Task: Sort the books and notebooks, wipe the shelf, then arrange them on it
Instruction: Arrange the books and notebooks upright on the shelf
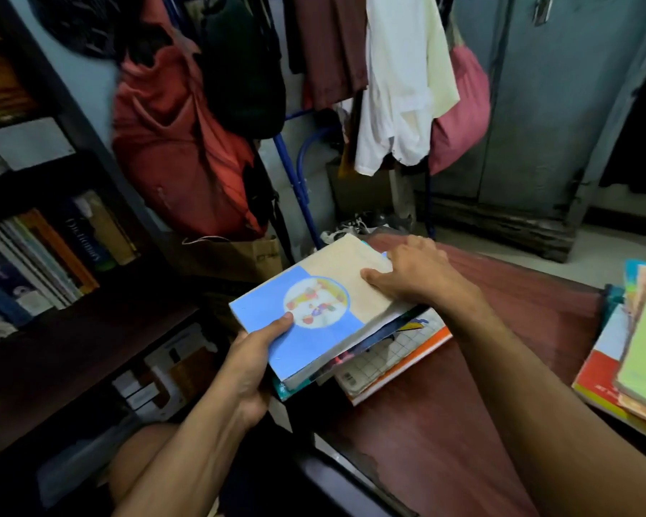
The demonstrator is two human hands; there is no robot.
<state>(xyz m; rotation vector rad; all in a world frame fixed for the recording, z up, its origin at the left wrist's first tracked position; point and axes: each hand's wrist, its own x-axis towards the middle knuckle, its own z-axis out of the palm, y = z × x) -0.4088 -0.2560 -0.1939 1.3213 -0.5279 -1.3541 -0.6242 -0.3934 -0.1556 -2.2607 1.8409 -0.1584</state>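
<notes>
A stack of books lies at the left end of a reddish-brown table [500, 367]. Its top book [325, 330] has a blue and cream cover with a round picture. My left hand [250, 363] grips the stack's near left corner, thumb on the blue cover and fingers underneath. My right hand [411, 274] holds the far right edge of the top book, thumb on the cream part. Under it lie a dark-covered book and an orange-edged notebook [396, 363] with a grid cover. The dark shelf [71, 352] stands to the left, with upright books [49, 255] on an upper level.
A second pile of notebooks [631, 360], green one on top, sits at the table's right edge. Clothes and a red bag [180, 143] hang behind on a blue rack. A grey cupboard [537, 106] stands at the back right. Boxes [165, 375] fill the lower shelf.
</notes>
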